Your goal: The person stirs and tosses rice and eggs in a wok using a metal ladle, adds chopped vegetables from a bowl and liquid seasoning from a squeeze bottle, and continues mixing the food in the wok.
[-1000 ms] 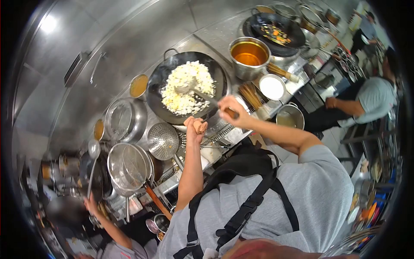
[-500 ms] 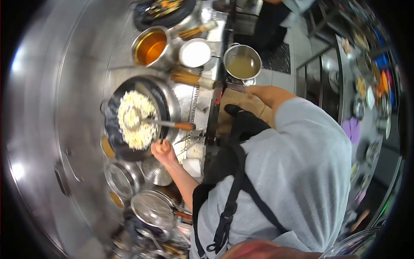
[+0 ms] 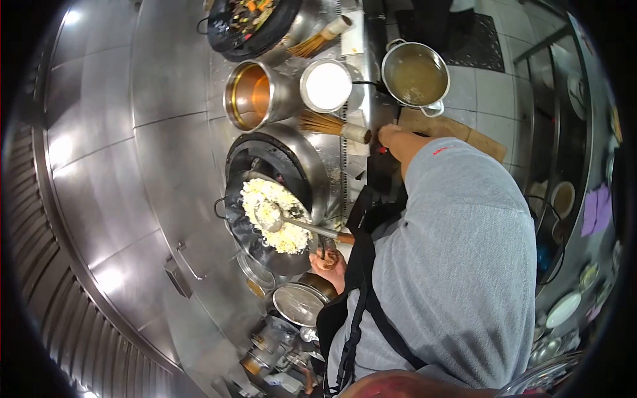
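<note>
My left hand (image 3: 326, 259) is closed round the ear handle of a dark wok (image 3: 279, 262). White rice with yellow bits, which look like egg (image 3: 282, 242), lies in the wok, which is tilted and partly off the burner (image 3: 255, 159). A ladle (image 3: 308, 227) rests with its bowl in the rice and its wooden handle towards my apron; neither hand is on it. My right hand (image 3: 388, 134) is at the stove's front edge beside a small red part (image 3: 381, 150). Its fingers look curled, but what they hold is hidden.
Behind the burner stand a metal pot of orange oil (image 3: 249, 96), a container of white contents (image 3: 326, 85) and two bamboo brushes (image 3: 335, 126). A pot of cloudy liquid (image 3: 416, 74) stands beyond my right hand. Another wok with food (image 3: 252, 26) is farther right. Strainers and pots (image 3: 298, 304) crowd the left.
The view has turned and shifted. The wok now sits partly off the burner, uncovering its opening, with my left hand still on the handle. My right hand stays by the stove edge.
</note>
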